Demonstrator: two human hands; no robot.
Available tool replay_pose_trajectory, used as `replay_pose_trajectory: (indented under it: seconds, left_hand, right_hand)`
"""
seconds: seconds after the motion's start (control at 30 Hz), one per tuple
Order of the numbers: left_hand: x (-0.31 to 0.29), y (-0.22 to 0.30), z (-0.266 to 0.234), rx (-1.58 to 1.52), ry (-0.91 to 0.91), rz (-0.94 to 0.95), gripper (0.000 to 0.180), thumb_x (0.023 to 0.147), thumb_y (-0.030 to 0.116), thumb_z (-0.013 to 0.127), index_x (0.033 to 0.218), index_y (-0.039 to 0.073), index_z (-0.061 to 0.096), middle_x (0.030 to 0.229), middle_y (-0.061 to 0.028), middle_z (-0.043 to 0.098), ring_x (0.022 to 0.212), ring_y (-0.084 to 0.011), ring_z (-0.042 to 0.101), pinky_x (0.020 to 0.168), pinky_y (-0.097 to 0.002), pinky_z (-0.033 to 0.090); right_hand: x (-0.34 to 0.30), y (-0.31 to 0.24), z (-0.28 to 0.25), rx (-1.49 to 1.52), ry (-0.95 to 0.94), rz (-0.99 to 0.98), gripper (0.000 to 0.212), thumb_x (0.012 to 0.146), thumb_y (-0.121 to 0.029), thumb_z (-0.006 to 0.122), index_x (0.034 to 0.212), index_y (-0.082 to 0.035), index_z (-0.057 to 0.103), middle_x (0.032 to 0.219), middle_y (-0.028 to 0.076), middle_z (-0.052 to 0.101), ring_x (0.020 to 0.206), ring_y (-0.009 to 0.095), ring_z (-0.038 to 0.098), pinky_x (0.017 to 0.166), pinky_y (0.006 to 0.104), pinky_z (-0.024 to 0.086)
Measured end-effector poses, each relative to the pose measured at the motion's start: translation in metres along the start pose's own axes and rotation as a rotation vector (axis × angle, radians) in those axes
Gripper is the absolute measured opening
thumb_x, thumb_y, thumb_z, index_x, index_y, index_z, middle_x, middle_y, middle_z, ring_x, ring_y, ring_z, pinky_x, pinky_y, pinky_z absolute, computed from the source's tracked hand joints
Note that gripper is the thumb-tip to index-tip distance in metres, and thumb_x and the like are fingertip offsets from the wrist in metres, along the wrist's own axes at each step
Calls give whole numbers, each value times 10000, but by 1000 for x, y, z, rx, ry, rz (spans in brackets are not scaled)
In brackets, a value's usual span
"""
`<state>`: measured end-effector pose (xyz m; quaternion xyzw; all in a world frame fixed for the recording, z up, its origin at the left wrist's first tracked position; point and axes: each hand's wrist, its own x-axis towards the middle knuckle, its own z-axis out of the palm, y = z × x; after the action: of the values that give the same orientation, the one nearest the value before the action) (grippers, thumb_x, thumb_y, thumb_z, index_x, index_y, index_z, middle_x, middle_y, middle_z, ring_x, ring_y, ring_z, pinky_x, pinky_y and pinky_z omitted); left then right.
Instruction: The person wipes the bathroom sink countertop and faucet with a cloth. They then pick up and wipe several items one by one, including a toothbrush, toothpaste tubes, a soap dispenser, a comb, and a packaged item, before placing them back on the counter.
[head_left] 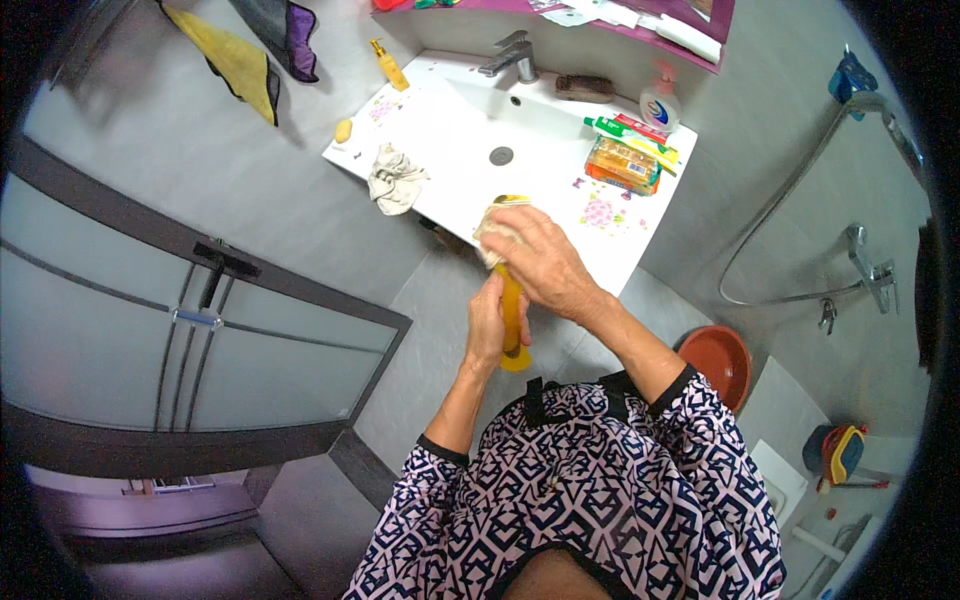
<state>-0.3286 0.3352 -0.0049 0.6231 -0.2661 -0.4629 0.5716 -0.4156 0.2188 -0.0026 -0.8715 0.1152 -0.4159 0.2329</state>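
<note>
In front of the white washbasin (pixel 460 150), my left hand (pixel 487 325) grips a long yellow object (pixel 512 310) with a rounded lower end; its exact kind is unclear. My right hand (pixel 545 258) is closed round a crumpled pale cloth (pixel 492 240), pressed against the upper part of the yellow object. A bit of yellow shows above the cloth, and the hands cover much of the rest. A second, greyish-white cloth (pixel 397 180) hangs over the basin's front left edge.
On the basin stand a faucet (pixel 515 55), a brown brush (pixel 585 88), a pump bottle (pixel 660 103), toothpaste tubes and an orange packet (pixel 622 165). A yellow bottle (pixel 390 68) and soap (pixel 343 131) sit left. A reddish basin (pixel 716 362) is on the floor at right.
</note>
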Motion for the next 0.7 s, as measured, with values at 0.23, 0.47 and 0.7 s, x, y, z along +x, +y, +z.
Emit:
replay_pose_trajectory:
  seconds: [0.23, 0.47, 0.7]
  left_hand:
    - [5, -10, -12, -38, 40, 45, 437, 1019, 374, 271, 1181, 19, 469, 830, -60, 561, 601, -136, 570, 581, -289, 507]
    - [28, -11, -3, -593, -47, 12, 457, 1031, 387, 221, 1331, 71, 357, 1214, -86, 475, 1167, -178, 483, 963, -328, 448]
    - [36, -31, -21, -726, 54, 47, 405, 1028, 375, 290, 1249, 82, 461, 945, -22, 527, 869, -131, 533, 804, -299, 484]
  right_hand:
    - [-6, 7, -4, -33, 179, 289, 424, 733, -13, 640, 1150, -34, 564, 1215, 161, 499, 1090, 343, 480, 913, 416, 436]
    - [-31, -36, 29, 58, 95, 244, 386, 800, -31, 622, 1177, -16, 541, 1191, 188, 494, 1048, 346, 485, 883, 417, 447]
    - [-73, -37, 11, 193, -96, 263, 411, 793, -19, 617, 1195, -48, 539, 1170, 147, 517, 1025, 301, 512, 856, 379, 455]
